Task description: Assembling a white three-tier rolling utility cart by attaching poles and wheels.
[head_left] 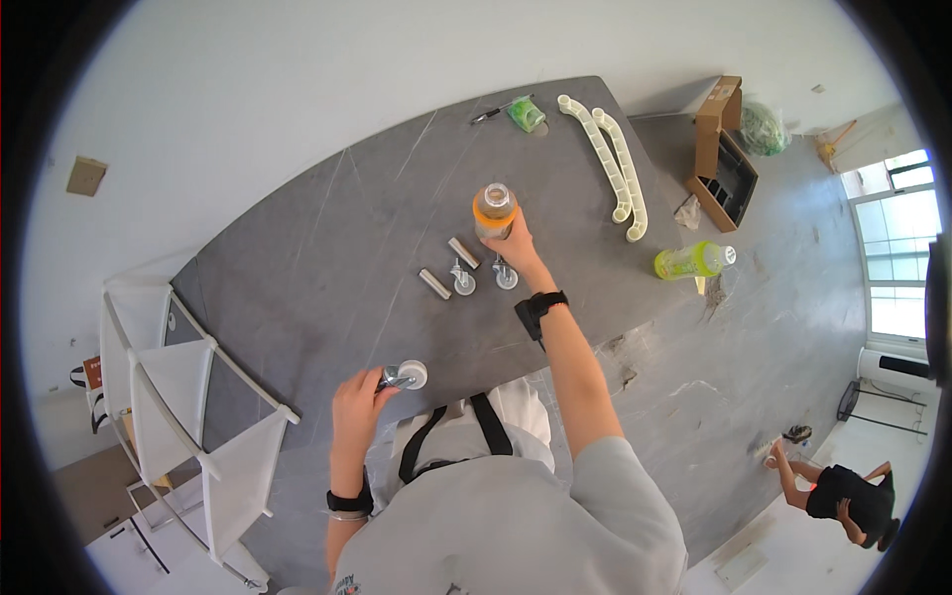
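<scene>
My left hand (355, 405) is closed on a caster wheel (413, 375) close to the table's near edge, with the metal stem between the fingers and the white wheel pointing right. Farther out, my right hand (516, 244) wraps around the lower part of a clear plastic bottle (494, 208) with an orange band. Just nearer than that hand, a caster (506, 276) lies on the grey table (327, 238). Beside it sits another caster (463, 282). Two short metal tubes, one (463, 253) by the casters and one (433, 284) to their left, lie there too.
Two curved cream plastic bars (607, 159) lie at the far right of the table, near a green packet (527, 114) and a pen (488, 116). A green-labelled bottle (691, 261) is at the right edge. A white-panelled rack (164, 397) stands left. Another person (848, 501) is far right.
</scene>
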### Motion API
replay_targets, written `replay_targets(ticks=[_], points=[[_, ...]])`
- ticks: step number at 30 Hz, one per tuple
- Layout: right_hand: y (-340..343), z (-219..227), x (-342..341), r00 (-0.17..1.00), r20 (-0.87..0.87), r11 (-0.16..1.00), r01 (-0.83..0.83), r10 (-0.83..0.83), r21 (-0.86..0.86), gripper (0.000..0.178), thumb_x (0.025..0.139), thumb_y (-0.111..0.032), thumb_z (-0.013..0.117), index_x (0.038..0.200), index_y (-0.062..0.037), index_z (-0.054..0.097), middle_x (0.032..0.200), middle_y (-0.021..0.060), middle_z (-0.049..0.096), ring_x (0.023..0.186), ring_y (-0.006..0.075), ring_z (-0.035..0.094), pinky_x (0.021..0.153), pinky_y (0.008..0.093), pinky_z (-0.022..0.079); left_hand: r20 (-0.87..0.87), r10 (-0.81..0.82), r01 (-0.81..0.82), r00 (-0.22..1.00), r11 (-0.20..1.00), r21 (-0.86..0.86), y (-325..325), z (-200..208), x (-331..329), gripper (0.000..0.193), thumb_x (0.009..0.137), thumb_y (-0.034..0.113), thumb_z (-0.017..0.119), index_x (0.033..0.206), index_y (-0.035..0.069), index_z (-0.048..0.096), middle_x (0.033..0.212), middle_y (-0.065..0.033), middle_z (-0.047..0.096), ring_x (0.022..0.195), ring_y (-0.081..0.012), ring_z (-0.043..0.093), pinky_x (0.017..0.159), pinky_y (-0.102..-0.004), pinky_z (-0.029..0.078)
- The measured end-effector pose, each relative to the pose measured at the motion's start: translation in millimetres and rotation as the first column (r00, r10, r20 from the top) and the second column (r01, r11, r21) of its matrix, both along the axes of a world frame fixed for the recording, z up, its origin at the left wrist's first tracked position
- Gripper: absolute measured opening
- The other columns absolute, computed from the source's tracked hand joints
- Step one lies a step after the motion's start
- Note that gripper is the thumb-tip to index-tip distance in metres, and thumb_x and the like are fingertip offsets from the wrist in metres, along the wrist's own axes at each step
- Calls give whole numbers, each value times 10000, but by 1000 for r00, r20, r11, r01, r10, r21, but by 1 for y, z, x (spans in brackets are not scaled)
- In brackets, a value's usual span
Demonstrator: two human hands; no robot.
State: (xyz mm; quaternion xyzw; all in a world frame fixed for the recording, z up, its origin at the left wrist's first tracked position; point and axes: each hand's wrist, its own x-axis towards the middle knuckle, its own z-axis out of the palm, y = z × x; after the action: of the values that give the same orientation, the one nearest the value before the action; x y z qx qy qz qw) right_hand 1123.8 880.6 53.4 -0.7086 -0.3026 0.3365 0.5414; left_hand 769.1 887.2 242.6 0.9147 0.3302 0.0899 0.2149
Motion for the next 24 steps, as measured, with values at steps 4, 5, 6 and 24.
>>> replay_targets(ticks=[4,5,6,24], points=[[5,3,-27,931,291,941,283,-222,-188,935,628,-137,756,1418,-188,256,1356,92,398,1280,325,306,1025,492,248,-3,-19,19,1000,1000,-9,3,-3,7,311,769,270,667,962,43,581,741,-87,552,647,-291,534,578,-385,405],[3,4,-29,949,274,955,218,-158,-202,921,634,-146,746,1415,-189,260,1361,77,395,1284,329,282,1030,497,225,-2,-25,25,1000,999,-21,5,-4,9,313,766,267,671,965,42,582,741,-87,551,647,-291,534,577,-385,405],[1,5,-32,962,257,965,151,-93,-216,906,640,-155,736,1412,-190,263,1365,61,391,1288,333,258,1036,503,202,-4,-32,32,999,999,-19,6,-3,7,313,766,267,671,965,42,582,741,-87,551,647,-291,534,577,-385,405],[0,-2,66,801,407,879,477,-439,9,749,595,-139,834,1211,-29,423,1166,158,452,1092,369,436,926,446,384,13,5,-4,1000,996,-94,26,-7,58,329,763,250,676,989,30,583,766,-102,559,682,-304,540,601,-398,413]])
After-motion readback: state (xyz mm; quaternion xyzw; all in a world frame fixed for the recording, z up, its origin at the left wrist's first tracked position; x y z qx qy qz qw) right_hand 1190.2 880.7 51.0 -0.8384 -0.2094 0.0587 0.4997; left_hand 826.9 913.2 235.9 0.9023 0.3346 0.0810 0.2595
